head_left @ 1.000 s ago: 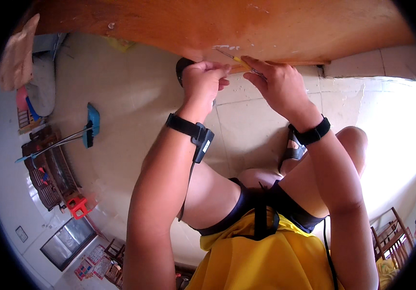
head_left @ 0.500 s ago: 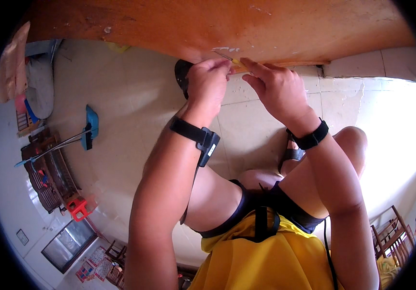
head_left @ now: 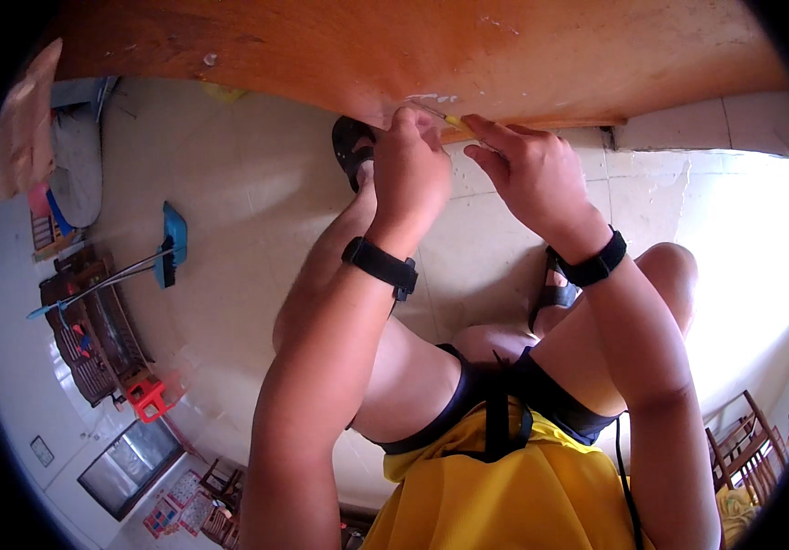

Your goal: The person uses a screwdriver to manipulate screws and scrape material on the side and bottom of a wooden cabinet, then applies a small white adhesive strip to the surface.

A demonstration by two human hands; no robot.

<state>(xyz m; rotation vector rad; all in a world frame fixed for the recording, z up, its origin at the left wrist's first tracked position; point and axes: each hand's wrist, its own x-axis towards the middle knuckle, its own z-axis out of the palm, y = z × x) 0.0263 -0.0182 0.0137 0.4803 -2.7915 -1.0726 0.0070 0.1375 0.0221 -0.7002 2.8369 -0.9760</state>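
Observation:
My right hand (head_left: 536,179) is closed on a thin tool (head_left: 453,120) with a yellow handle and a slim metal shaft, angled up-left toward the lower part of an orange-brown wooden panel (head_left: 348,50). Pale white marks show on the panel near the tool's tip. My left hand (head_left: 410,170) is at the panel beside the shaft, fingers curled by the tip; what they hold, if anything, is hidden.
A blue broom and dustpan (head_left: 171,240) are on the left, near dark wooden furniture (head_left: 82,339) and a red stool (head_left: 148,397). A wooden chair (head_left: 743,440) is at lower right. My sandalled feet (head_left: 348,142) rest on the tiled floor (head_left: 248,211).
My left hand has shifted to the right and turned, its fingers rising to the tool's shaft. The right hand has moved only slightly, still with the tool.

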